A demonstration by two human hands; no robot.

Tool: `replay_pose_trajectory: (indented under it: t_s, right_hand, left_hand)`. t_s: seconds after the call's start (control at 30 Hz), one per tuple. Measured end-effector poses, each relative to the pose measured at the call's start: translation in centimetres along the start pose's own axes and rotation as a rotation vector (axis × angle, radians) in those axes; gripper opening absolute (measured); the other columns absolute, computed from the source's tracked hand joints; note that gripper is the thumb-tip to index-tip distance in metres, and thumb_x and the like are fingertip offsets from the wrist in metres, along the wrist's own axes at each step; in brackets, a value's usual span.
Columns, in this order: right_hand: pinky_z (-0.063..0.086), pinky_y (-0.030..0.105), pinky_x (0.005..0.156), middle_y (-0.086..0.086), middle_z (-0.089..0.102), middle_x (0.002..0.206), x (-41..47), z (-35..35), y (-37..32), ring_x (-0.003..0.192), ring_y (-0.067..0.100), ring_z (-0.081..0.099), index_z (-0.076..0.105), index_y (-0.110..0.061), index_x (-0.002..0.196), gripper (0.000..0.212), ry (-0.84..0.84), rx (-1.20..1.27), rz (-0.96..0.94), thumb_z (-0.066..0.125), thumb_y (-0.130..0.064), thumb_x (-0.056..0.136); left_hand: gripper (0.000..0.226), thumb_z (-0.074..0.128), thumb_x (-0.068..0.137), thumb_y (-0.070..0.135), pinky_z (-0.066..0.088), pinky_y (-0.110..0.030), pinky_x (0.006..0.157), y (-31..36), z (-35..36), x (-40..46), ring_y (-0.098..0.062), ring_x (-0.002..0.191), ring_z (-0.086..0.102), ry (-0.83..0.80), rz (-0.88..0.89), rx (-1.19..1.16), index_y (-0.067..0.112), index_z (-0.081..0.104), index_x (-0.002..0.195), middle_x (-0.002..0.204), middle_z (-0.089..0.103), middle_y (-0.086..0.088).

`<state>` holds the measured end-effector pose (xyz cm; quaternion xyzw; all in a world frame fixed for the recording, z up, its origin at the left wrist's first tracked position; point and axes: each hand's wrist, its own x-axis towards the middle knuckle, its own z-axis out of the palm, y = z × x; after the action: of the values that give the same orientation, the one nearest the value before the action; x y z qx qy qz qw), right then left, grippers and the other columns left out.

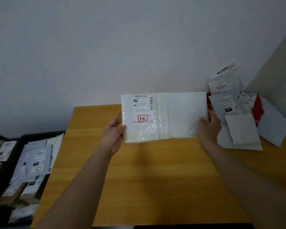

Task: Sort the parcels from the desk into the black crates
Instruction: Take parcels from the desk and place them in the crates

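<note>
A flat white plastic mailer parcel with a printed shipping label was held up above the yellow wooden counter, its label facing the camera. The left hand gripped its left edge, thumb across the front and fingers behind. The right hand held the right edge in the same way, thumb in front. A heap of grey, white and red mailer parcels lay at the counter's far right corner, against the wall. To the left of the counter and lower down stood the black plastic crates, with parcels already lying in them.

The mailer looked thin, light and pliable; its glossy film would likely be slick and would sag if pinched at one corner only. Holding it by the two opposite short edges seemed sound. For a one-handed carry to a crate, a grip across the middle of a long edge would probably keep it from drooping.
</note>
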<state>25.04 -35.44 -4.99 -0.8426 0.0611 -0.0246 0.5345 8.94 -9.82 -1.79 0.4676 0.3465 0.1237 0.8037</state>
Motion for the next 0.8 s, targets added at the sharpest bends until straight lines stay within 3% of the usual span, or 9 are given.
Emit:
replay_pose_trajectory:
  t_s: [0.23,0.33,0.57,0.7,0.8]
  right_hand:
    - [0.039,0.054,0.108,0.012,0.05,0.137,1.3,-0.4,-1.6,0.127,0.03,0.046,0.051,-0.013,0.138,0.049,0.07,0.148,-0.1,0.044,-0.014,0.09]
    - [0.037,0.053,0.11,0.014,0.045,0.139,1.1,0.1,-2.2,0.129,0.032,0.043,0.049,-0.011,0.14,0.048,0.063,0.16,-0.09,0.044,-0.01,0.093]
    - [0.035,0.051,0.112,0.016,0.047,0.136,-0.9,2.0,-3.7,0.127,0.032,0.043,0.05,-0.008,0.139,0.044,0.029,0.162,-0.148,0.046,-0.005,0.095]
    - [0.038,0.037,0.108,0.013,0.048,0.135,-2.9,3.6,-4.9,0.122,0.024,0.046,0.052,-0.008,0.138,0.043,-0.026,0.18,-0.129,0.047,-0.002,0.096]
    - [0.045,0.047,0.105,0.006,0.055,0.126,-5.2,5.7,-5.6,0.118,0.025,0.052,0.058,-0.015,0.13,0.039,-0.095,0.181,-0.124,0.052,-0.007,0.092]
  left_hand:
    - [0.062,0.041,0.089,-0.022,0.051,-0.032,0.092,2.1,2.3,-2.6,-0.018,0.122,0.058,-0.012,0.14,-0.075,0.022,0.061,0.128,0.134,0.062,0.005]
    - [0.061,0.041,0.089,-0.022,0.046,-0.037,0.102,2.2,2.0,-3.6,-0.02,0.124,0.056,0.002,0.156,-0.091,0.021,0.06,0.129,0.136,0.06,0.003]
    - [0.063,0.043,0.09,-0.02,0.046,-0.039,0.103,2.7,-1.5,-4.8,-0.02,0.125,0.057,0.026,0.156,-0.12,0.018,0.055,0.139,0.137,0.06,0.002]
    - [0.06,0.042,0.091,-0.019,0.05,-0.037,0.094,3.2,-4.3,-5.6,-0.021,0.123,0.058,0.057,0.141,-0.159,0.021,0.059,0.131,0.134,0.063,0.001]
    - [0.049,0.046,0.094,-0.011,0.053,-0.037,0.08,3.5,-7.2,-6.2,-0.023,0.116,0.061,0.206,0.091,-0.217,0.023,0.06,0.127,0.121,0.069,-0.002]
